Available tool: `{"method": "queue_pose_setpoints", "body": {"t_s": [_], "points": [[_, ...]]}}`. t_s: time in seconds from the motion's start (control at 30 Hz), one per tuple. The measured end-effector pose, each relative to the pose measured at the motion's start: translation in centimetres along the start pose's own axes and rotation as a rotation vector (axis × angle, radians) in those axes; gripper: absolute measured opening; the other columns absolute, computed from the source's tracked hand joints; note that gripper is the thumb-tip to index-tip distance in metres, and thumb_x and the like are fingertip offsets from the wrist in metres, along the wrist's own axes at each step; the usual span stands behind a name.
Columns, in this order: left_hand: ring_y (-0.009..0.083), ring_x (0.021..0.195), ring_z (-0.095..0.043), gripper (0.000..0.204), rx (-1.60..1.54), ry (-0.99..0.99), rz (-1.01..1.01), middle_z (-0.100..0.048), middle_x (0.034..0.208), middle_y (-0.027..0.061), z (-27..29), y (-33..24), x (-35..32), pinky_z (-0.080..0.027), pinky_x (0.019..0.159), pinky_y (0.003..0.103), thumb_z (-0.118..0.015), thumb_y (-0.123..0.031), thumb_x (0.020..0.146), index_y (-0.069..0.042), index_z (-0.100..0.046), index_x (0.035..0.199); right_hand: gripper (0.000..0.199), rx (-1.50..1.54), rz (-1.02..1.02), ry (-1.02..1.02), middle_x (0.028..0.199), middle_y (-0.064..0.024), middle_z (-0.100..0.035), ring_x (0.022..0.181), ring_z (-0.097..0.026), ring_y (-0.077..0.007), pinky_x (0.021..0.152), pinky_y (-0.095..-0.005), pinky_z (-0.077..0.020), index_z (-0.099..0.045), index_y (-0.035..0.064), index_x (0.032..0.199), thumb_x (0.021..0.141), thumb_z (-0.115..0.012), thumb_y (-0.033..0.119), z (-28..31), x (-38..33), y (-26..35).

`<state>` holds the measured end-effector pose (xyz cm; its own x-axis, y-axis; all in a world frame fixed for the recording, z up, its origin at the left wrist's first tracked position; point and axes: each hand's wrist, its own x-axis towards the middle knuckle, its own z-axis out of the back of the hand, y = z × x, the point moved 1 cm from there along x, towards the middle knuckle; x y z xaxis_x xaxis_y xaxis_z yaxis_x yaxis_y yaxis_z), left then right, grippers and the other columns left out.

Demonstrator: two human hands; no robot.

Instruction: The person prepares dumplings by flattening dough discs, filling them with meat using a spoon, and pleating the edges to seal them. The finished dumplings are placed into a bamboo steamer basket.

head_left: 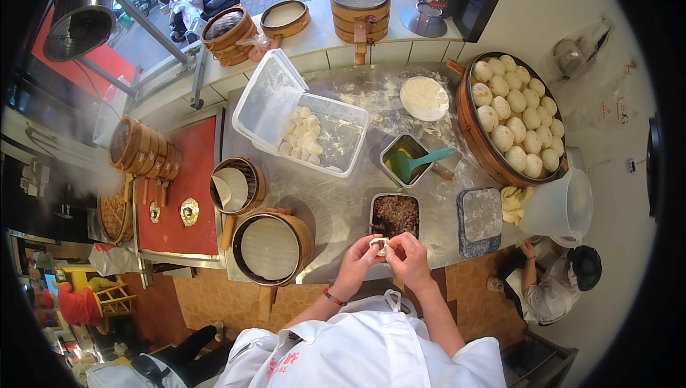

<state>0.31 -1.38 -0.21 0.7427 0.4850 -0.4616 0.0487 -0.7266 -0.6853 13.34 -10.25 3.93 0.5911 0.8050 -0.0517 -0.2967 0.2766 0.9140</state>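
Head view: lower centre, left hand and right hand equally near, fingertips pinching 1 small dough piece just below dark filling; long axis unclear

Commercial kitchen: steamers, buns

White jacket, red lettering on front; reddish band round left wrist; bare fingers.
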Motion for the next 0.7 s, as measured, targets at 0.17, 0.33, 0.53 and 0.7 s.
{"method": "queue_pose_setpoints", "body": {"t_s": [0.17, 0.33, 0.53, 0.7], "points": [[0.013, 0.107, -0.062, 0.032, 0.193, -0.061, -0.104, -0.063, 0.12, 0.0073, 0.2, 0.6, 0.3, -0.056, 0.089, 0.029, -0.052, -0.01, 0.103, 0.0, -0.055, 0.134, 0.013, -0.099, 0.138, -0.042, 0.079, -0.009, -0.062, 0.065, -0.062, -0.0235, 0.057, -0.0346, -0.0494, -0.065, 0.0044, 0.093, 0.082, -0.071, 0.005, -0.6, 0.2, -0.1], [0.012, 0.104, -0.062, 0.031, 0.255, -0.065, -0.149, -0.064, 0.117, 0.0063, 0.2, 0.5, 0.4, -0.056, 0.086, 0.026, -0.052, -0.008, 0.103, 0.001, -0.056, 0.132, 0.009, -0.068, 0.088, -0.04, 0.081, -0.0092, -0.062, 0.066, -0.062, -0.0249, 0.058, -0.0356, -0.0499, -0.066, 0.0048, 0.09, 0.082, -0.071, 0.005, -0.5, 0.6, 1.0], [0.0124, 0.103, -0.063, 0.03, 0.459, -0.069, -0.164, -0.064, 0.117, 0.0075, 0.6, 0.3, 0.6, -0.054, 0.087, 0.027, -0.052, -0.006, 0.101, 0.0, -0.058, 0.13, 0.01, -0.12, 0.196, 0.017, 0.084, -0.0098, -0.062, 0.07, -0.063, -0.0267, 0.061, -0.0361, -0.0509, -0.065, 0.0042, 0.09, 0.082, -0.07, 0.003, -0.4, 0.8, 0.2], [0.0176, 0.104, -0.065, 0.031, 0.567, -0.058, -0.239, -0.065, 0.117, 0.0123, 0.3, -0.6, 0.3, -0.051, 0.089, 0.03, -0.052, -0.005, 0.099, 0.001, -0.059, 0.128, 0.011, -0.084, 0.147, 0.048, 0.085, -0.0113, -0.062, 0.074, -0.064, -0.0294, 0.063, -0.0377, -0.052, -0.064, 0.0035, 0.09, 0.081, -0.07, 0.002, -0.4, 1.1, 0.7]]}}
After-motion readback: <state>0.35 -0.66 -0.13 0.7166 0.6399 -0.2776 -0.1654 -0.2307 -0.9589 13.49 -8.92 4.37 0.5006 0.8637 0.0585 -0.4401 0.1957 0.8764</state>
